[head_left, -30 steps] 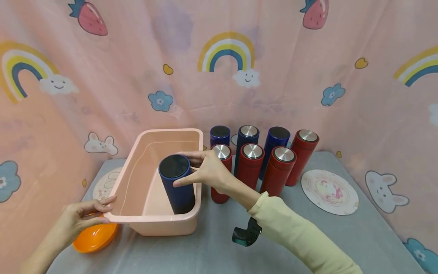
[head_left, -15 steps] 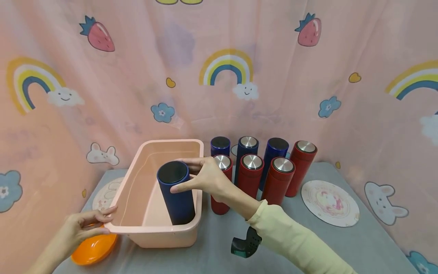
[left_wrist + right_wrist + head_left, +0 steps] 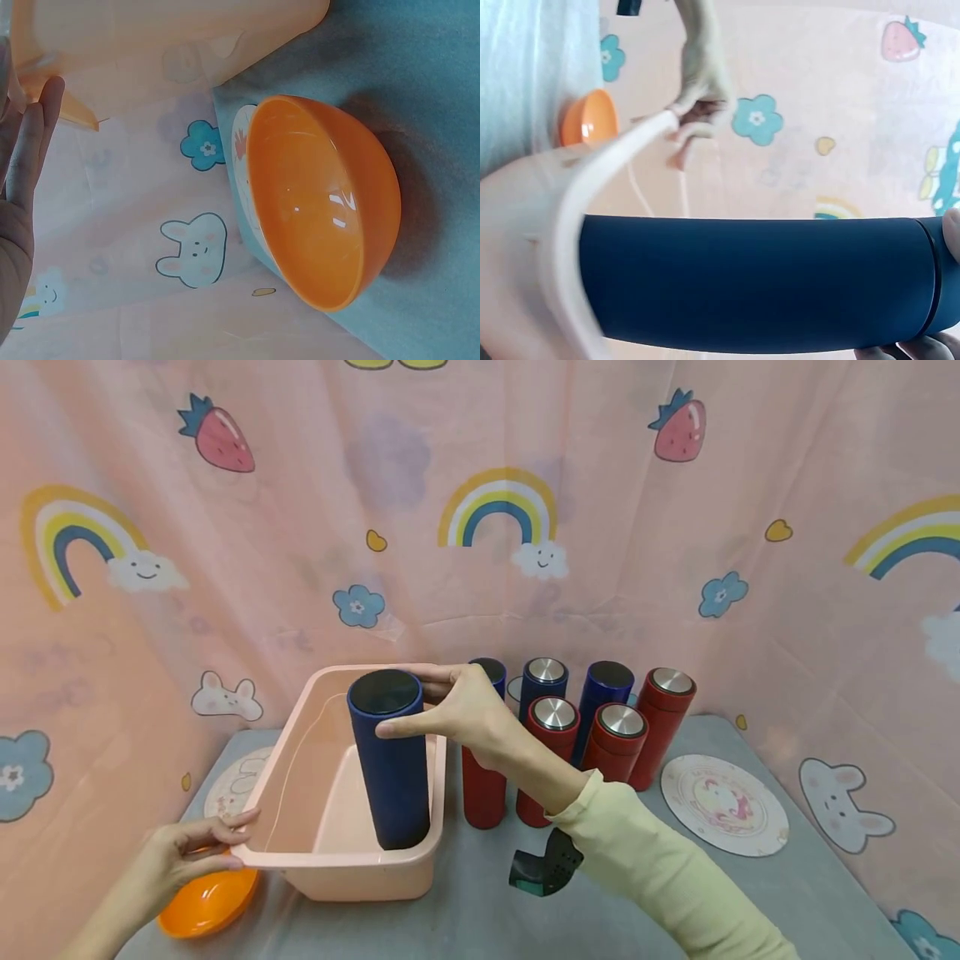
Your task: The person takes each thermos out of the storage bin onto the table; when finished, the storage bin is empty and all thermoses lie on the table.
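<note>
In the head view my right hand (image 3: pixel 468 718) grips a dark blue thermos bottle (image 3: pixel 393 777) close under its black lid, thumb on the near side. The bottle stands slightly tilted inside the front right corner of a pink plastic basin (image 3: pixel 337 861), its top well above the rim. From the right wrist view, the bottle's body (image 3: pixel 757 285) spans the picture and its lower end is hidden behind the basin's rim (image 3: pixel 566 247). My left hand (image 3: pixel 187 852) pinches the basin's rim at the front left corner, fingers outstretched along it.
Right of the basin stand several bottles, red ones (image 3: pixel 551 752) in front and blue ones (image 3: pixel 603 693) behind. An orange bowl (image 3: pixel 322 202) sits under my left hand. Round patterned mats lie at the right (image 3: pixel 723 806) and behind the basin's left side. A patterned curtain (image 3: pixel 615 577) backs the table.
My right hand has raised the blue bottle, so more of it shows above the basin's rim. The left hand keeps its hold on the rim. The head view has tilted up slightly.
</note>
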Motion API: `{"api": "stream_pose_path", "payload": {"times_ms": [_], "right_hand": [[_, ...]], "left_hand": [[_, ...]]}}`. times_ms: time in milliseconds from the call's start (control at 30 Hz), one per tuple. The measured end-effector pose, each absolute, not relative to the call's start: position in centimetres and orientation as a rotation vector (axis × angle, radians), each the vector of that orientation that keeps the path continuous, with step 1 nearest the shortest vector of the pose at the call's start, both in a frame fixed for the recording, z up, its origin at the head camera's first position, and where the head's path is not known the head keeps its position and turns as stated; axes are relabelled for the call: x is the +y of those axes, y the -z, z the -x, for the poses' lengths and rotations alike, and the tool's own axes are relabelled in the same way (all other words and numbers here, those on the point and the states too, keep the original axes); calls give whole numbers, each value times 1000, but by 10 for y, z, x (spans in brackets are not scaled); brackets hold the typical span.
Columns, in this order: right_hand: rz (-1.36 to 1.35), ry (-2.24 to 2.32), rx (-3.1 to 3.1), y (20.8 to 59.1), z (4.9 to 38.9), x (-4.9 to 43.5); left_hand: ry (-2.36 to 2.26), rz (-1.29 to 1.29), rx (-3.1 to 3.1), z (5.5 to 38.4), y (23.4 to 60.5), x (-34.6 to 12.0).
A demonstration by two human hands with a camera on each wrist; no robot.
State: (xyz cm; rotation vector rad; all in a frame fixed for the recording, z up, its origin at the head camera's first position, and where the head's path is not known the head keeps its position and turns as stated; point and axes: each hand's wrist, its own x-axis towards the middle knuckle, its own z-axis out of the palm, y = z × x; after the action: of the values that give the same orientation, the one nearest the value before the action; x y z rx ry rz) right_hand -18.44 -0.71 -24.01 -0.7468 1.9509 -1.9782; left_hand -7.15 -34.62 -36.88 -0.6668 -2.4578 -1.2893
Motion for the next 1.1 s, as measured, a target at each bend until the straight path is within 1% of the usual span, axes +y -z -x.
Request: {"api": "stream_pose_path", "payload": {"times_ms": [167, 567, 767, 1100], "right_hand": [[761, 2002, 1968, 224, 184, -3], [843, 2011, 1942, 199, 177, 2], [851, 1994, 1986, 193, 178, 14], [763, 1934, 2132, 189, 175, 42]], "left_hand": [[1283, 665, -2463, 72, 368, -348], [1283, 676, -2449, 72, 370, -346], [1266, 667, -2460, 73, 371, -346], [1242, 642, -2490, 71, 370, -347]]}}
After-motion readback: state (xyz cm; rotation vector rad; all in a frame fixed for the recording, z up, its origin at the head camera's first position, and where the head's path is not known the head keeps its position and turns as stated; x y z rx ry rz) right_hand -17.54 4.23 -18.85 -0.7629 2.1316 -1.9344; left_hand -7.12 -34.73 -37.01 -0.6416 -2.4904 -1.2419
